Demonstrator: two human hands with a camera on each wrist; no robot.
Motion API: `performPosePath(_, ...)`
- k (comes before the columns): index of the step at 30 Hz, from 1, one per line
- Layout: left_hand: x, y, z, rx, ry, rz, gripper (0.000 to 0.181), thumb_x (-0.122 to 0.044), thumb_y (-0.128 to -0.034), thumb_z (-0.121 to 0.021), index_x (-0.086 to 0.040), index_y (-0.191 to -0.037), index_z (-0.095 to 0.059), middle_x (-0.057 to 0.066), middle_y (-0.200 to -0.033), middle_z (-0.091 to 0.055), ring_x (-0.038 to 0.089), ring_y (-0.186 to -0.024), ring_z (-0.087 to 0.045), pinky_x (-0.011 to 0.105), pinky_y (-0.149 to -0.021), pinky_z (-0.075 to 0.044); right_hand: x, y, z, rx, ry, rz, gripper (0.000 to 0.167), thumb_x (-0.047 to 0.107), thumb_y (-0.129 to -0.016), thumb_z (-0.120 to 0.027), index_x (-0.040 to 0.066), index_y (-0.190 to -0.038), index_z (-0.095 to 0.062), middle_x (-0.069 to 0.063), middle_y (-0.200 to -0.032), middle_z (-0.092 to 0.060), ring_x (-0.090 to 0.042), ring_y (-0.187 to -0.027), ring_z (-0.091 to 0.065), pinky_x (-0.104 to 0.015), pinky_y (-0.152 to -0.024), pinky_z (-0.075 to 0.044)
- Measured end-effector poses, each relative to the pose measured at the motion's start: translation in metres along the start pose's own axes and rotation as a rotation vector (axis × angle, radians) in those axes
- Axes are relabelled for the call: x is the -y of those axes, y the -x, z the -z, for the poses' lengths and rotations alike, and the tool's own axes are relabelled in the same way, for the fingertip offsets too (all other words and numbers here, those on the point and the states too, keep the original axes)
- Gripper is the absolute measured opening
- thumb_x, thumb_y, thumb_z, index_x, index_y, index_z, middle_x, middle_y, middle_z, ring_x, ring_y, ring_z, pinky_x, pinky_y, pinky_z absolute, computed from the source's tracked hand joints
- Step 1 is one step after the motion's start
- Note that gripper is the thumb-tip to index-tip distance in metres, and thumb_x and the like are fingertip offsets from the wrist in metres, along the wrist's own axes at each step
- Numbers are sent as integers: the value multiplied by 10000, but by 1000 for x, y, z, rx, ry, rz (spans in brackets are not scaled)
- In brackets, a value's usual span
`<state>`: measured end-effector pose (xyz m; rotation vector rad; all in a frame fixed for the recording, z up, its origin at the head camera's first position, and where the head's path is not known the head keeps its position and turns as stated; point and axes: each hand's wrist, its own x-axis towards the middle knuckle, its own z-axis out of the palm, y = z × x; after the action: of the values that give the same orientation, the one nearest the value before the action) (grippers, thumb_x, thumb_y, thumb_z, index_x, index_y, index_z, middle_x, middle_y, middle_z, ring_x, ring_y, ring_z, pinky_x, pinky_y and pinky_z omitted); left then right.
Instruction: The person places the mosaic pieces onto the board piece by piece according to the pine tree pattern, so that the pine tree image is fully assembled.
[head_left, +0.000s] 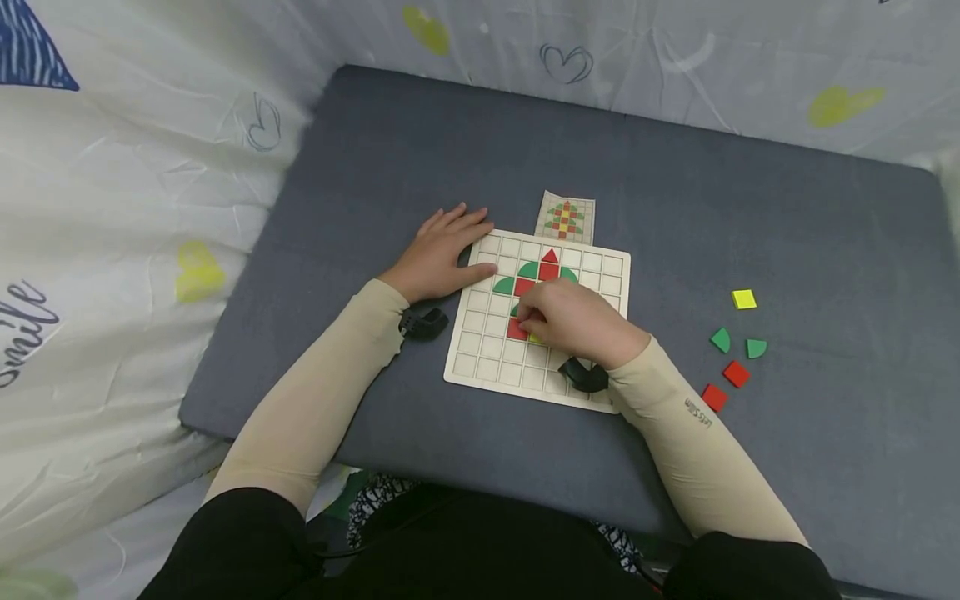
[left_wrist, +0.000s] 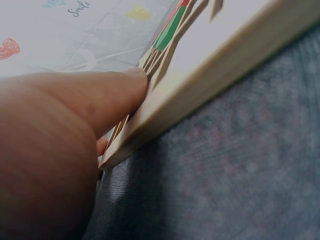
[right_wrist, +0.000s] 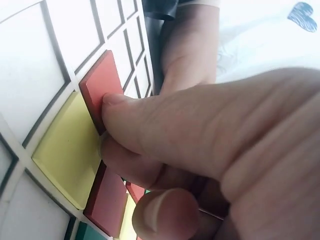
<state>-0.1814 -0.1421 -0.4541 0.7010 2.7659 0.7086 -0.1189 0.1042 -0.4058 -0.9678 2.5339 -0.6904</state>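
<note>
A wooden grid board (head_left: 480, 367) lies on the table, with red, green and yellow tiles forming a tree-like pattern. My left hand (head_left: 442, 258) rests at its upper left corner, fingers extended. The left thumb (left_wrist: 105, 95) lies over the board's edge in the left wrist view. Over the middle of the board, my right hand (head_left: 581, 321) pinches a red square tile (right_wrist: 102, 80) with thumb and curled index finger, at a grid cell. Beside that tile sits a yellow square tile (right_wrist: 70, 150). The right hand hides part of the pattern.
A small pattern card (head_left: 550, 204) touches the board's far edge. To the right lie a loose yellow square (head_left: 744, 299), two green quarter-rounds (head_left: 756, 348) and two red squares (head_left: 737, 374). The grey table (head_left: 420, 167) meets a white printed curtain (head_left: 487, 50).
</note>
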Motion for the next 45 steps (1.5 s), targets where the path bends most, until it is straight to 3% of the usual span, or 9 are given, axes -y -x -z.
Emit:
performPosePath(15, -1, 2, -1, 8, 0, 2, 765, -574, -1025, -613, -169, -1640, -404, 44, -1740, -257, 269, -1639, -81, 480, -1325, 22, -3, 8, 3, -31, -10, -32, 137, 61, -944, -711, 134, -862, -794, 58, -765, -687, -124, -627, -556, -317, -635, -497)
performPosePath(25, -2, 1, -1, 6, -1, 9, 767, -581, -1022, -610, -171, -1638, -408, 42, -1739, -258, 274, -1639, -81, 482, -1325, 20, -8, 22, 10, -34, 22, -89, 103, 117, -966, -718, 87, -959, -816, 22, -851, -736, -153, -749, -621, -336, -736, -535)
performPosePath(32, -1, 0, -1, 5, -1, 2, 770, -571, -1021, -618, -163, -1639, -406, 49, -1740, -255, 275, -1639, -80, 485, -1325, 19, -14, 39, 10, -30, 15, -136, 81, 147, -977, -726, 110, -939, -788, 28, -791, -680, -151, -708, -585, -332, -661, -501)
performPosePath(45, 1, 0, 1, 3, 2, -5, 772, -568, -1025, -615, -156, -1641, -398, 51, -1740, -254, 268, -1639, -78, 473, -1324, 31, -32, 75, 13, -52, -36, -295, 107, 168, -978, -740, 73, -1017, -772, -17, -737, -620, -170, -616, -530, -314, -547, -453)
